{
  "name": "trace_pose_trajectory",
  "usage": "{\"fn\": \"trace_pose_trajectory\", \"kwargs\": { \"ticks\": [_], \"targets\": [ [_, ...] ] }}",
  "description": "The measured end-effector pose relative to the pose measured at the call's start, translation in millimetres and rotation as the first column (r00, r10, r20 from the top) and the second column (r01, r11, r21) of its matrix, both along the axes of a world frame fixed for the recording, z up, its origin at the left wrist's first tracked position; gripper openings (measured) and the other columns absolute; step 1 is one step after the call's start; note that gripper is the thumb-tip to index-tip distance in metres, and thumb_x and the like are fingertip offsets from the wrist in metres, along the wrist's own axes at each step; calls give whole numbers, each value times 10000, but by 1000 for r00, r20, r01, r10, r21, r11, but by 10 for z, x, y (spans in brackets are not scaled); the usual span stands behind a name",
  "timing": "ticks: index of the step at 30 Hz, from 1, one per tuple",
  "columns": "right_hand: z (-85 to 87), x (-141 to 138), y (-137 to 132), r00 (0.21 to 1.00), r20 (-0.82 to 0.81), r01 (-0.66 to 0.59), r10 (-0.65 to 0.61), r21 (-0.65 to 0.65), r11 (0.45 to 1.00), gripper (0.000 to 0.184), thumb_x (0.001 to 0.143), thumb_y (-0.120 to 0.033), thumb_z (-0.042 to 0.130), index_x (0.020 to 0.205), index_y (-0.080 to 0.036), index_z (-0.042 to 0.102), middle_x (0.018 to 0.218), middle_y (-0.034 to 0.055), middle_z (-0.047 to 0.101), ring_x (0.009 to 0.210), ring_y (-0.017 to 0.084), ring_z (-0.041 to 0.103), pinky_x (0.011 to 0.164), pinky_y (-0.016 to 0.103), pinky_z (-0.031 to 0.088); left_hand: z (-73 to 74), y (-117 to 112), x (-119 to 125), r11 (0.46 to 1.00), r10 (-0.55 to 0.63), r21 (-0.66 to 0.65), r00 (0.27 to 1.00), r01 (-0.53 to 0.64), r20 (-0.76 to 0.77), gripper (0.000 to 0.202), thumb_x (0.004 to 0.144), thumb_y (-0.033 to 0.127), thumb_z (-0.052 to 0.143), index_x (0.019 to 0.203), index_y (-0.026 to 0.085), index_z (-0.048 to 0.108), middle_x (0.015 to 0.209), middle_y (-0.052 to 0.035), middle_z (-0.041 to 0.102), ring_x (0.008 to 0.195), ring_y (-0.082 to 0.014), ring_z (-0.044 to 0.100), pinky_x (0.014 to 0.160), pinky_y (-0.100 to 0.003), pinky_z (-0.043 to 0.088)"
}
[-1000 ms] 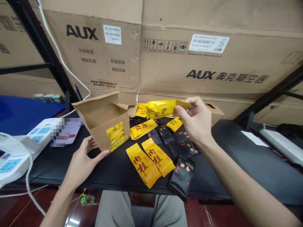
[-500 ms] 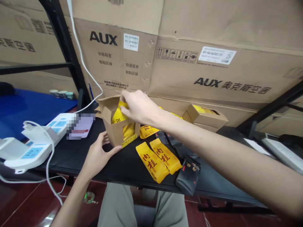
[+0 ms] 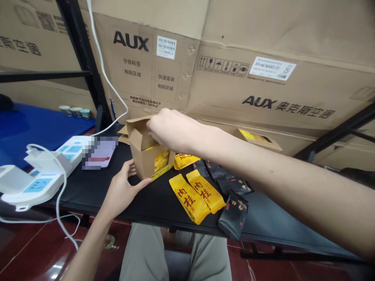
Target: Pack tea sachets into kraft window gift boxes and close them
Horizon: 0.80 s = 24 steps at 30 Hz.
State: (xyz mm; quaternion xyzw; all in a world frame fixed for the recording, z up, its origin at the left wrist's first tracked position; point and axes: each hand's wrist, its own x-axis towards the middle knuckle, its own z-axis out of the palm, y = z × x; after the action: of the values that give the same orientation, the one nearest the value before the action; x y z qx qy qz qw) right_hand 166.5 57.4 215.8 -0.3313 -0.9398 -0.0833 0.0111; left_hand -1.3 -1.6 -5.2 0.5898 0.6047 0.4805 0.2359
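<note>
Against the lower corner of a kraft carton (image 3: 141,166), the left hand (image 3: 121,191) grasped it, fingers on its side and thumb along its base. Across the top, the right hand (image 3: 170,127) lay curled on the folded flap (image 3: 137,132); whether it gripped or only pressed could not be told. Yellow packets (image 3: 161,158) showed inside the carton, which stood upright on a black table (image 3: 88,199). More yellow packets (image 3: 189,199) lay just to its right, black packets (image 3: 233,216) beyond them, and a white power strip (image 3: 38,187) to the left.
</note>
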Motion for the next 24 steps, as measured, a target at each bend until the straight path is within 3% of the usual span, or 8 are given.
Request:
{"fn": "trace_pose_trajectory", "kwargs": {
  "ticks": [4,7,12,18,21,24],
  "targets": [
    [1,-101,10,981,192,-1,34,-171,985,237,960,-60,566,1032,-47,791,991,196,789,917,242,756,810,336,547,36,-19,5,1000,6,-3,1000,-6,9,701,745,574,821,1308,234,579,1316,-131,763,1183,-327,754,1091,-530,589],
    [15,-188,52,955,295,30,31,-199,980,265,964,-72,546,1003,-46,807,929,156,795,848,215,741,766,314,540,56,-20,13,1000,10,-20,1000,-10,0,701,746,564,817,1314,232,576,1306,-133,766,1194,-327,752,1097,-527,584],
    [-48,-264,202,952,294,-9,81,-239,971,234,930,-95,587,900,-119,818,779,53,748,752,169,696,733,287,539,51,-6,15,999,14,-41,1000,-14,1,766,734,601,822,1343,214,562,1335,-155,748,1205,-328,742,1115,-532,569],
    [8,-158,256,985,168,10,40,-292,956,254,964,-138,575,839,-100,792,752,56,710,764,178,689,767,314,542,36,-9,3,999,9,-39,1000,-9,9,739,747,583,824,1339,225,564,1333,-145,750,1209,-327,741,1121,-544,564],
    [169,66,265,999,-33,-16,3,-415,910,287,985,-162,551,829,-111,786,760,52,719,802,183,710,821,346,572,19,-10,-8,999,13,-35,1000,-13,6,722,751,576,830,1332,236,570,1340,-137,748,1201,-328,744,1113,-551,570],
    [332,419,357,959,-282,-104,-34,-461,881,213,963,-225,646,820,-144,781,756,21,716,825,176,725,850,368,591,-5,-5,-16,999,9,-32,1000,-9,6,728,750,576,838,1336,238,570,1339,-136,747,1192,-322,746,1116,-551,570]
  ]
}}
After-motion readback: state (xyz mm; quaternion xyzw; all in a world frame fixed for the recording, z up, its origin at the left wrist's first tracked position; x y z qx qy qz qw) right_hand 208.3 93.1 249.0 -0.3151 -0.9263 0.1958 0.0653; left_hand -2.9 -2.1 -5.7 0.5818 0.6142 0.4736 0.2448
